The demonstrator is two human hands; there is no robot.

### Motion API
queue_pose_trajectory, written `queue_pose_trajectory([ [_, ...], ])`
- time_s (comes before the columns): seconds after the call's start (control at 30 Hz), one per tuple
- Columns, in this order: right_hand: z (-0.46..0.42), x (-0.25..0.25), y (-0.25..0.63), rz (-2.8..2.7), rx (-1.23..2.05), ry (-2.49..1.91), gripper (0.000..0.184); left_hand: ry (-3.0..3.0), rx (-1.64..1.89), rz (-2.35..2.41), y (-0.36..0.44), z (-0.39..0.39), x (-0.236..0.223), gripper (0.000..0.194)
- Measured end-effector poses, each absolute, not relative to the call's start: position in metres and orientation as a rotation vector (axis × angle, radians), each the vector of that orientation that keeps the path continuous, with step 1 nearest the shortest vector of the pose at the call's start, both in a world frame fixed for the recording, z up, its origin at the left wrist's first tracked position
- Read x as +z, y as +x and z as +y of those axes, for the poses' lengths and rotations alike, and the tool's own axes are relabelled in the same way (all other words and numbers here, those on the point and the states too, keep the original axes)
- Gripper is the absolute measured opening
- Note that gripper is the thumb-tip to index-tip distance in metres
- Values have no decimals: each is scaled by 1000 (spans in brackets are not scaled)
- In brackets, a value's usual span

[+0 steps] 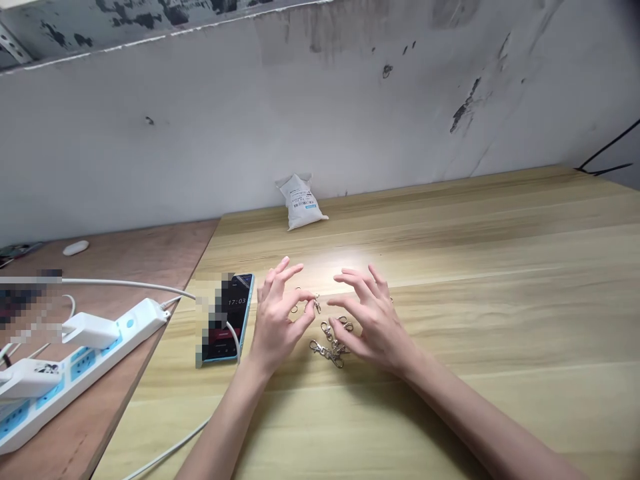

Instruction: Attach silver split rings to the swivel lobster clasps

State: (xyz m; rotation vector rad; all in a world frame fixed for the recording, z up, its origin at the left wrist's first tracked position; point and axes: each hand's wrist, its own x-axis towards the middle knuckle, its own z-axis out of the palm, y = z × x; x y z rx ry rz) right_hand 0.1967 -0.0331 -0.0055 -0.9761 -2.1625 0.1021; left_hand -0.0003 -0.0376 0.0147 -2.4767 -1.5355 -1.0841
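My left hand is closed in a pinch, thumb against index finger, on a small silver metal clasp that sticks out to the right of the fingertips. My right hand hovers opposite with its fingers spread and a gap between thumb and index finger. Beneath and beside the right thumb lies a loose pile of silver swivel clasps on the table. Part of that pile is hidden by the hand. A thin metal ring shows behind the left hand's fingers, partly covered.
A phone lies left of my left hand, with a white cable running past. A white power strip with plugs sits on the brown board. A white plastic packet leans near the wall, at the back of the wooden table.
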Motion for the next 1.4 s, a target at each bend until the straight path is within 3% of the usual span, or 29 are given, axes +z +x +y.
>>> queue_pose_trajectory([
  [0.2,-27,-14,196,-2120,326,-956,18,-2584,-1048,-1392,9,-41,8,10],
  [0.37,-26,-19,199,-2117,413,-935,7,-2586,-1077,-1341,10,-41,7,11],
  [0.87,-22,-8,205,-2136,-201,-927,10,-2517,-1075,-1444,8,-41,7,9],
  [1.4,-34,-7,195,-2211,-232,-671,12,-2602,-698,-1499,6,-40,4,8],
])
